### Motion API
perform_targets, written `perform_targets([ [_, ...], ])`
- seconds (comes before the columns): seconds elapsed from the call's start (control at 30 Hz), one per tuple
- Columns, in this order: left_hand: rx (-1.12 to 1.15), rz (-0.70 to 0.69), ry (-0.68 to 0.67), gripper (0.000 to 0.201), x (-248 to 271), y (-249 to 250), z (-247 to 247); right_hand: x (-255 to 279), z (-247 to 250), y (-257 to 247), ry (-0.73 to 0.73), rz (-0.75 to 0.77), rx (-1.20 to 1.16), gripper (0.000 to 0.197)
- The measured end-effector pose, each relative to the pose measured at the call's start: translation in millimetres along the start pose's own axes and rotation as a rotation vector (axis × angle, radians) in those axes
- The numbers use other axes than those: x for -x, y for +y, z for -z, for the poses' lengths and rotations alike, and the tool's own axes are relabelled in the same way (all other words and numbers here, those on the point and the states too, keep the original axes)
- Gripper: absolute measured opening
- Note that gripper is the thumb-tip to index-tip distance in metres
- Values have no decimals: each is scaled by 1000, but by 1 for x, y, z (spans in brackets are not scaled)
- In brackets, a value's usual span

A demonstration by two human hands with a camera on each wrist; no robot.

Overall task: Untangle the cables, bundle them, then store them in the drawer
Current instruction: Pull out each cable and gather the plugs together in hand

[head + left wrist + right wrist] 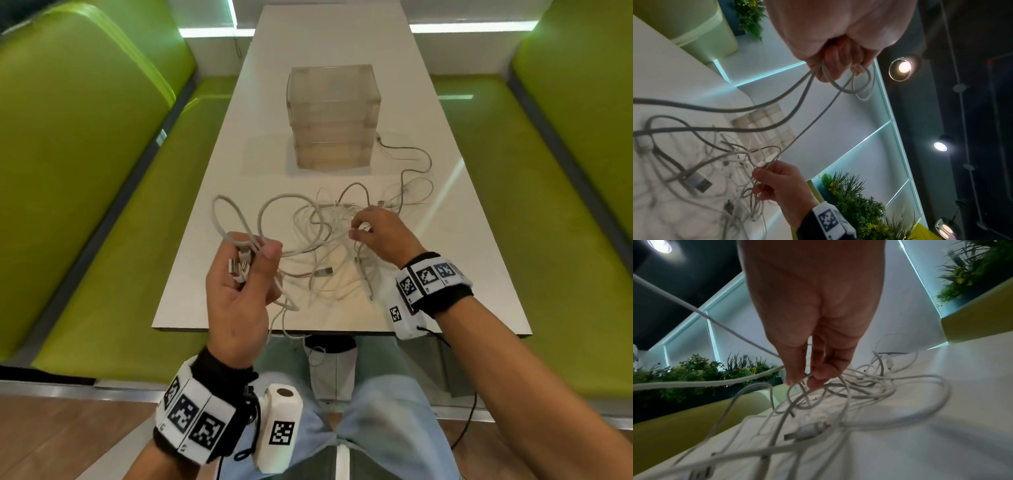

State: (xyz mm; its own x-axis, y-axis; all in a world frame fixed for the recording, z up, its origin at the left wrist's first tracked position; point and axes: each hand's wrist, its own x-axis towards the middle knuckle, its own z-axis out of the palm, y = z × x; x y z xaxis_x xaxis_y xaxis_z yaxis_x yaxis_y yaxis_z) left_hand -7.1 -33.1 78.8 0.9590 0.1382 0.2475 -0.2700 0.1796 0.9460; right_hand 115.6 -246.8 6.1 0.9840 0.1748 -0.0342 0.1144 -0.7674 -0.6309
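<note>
A tangle of white cables [329, 233] lies on the white table [472, 260], spreading from the middle to the near edge. My left hand [246, 270] is raised above the near left of the table and grips looped cables and several plugs [239, 267]; in the left wrist view the loops [849, 81] hang from its fingers. My right hand [373, 233] is over the tangle and pinches a thin cable strand [807, 381] between thumb and fingers. A translucent drawer unit [334, 116] stands behind the cables, its drawers pushed in.
Green benches [85, 171] run along both sides of the table. One cable [411, 161] trails to the right of the drawer unit. A strand [287, 325] hangs over the near table edge. Loose USB plugs [323, 272] lie among the cables.
</note>
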Motion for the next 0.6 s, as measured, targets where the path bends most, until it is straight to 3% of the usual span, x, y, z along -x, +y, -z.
perform_targets([
  [0.1, -6, -26, -34, 13, 2, 4, 1, -2, 6, 2, 73, -42, -112, 8],
  [0.2, -142, 44, -40, 14, -4, -8, -1, 4, 11, -8, 164, -7, -151, 7],
  [0.33, -300, 177, -93, 9, -10, -31, -11, 22, 14, -30, 150, 201, -141, 10],
  [0.47, -361, 288, -150, 16, -8, -46, -23, 32, 5, -45, 131, 434, -27, 11],
  [0.6, -413, 282, -61, 17, -5, -53, -23, 37, 1, -51, 148, 511, -187, 10],
])
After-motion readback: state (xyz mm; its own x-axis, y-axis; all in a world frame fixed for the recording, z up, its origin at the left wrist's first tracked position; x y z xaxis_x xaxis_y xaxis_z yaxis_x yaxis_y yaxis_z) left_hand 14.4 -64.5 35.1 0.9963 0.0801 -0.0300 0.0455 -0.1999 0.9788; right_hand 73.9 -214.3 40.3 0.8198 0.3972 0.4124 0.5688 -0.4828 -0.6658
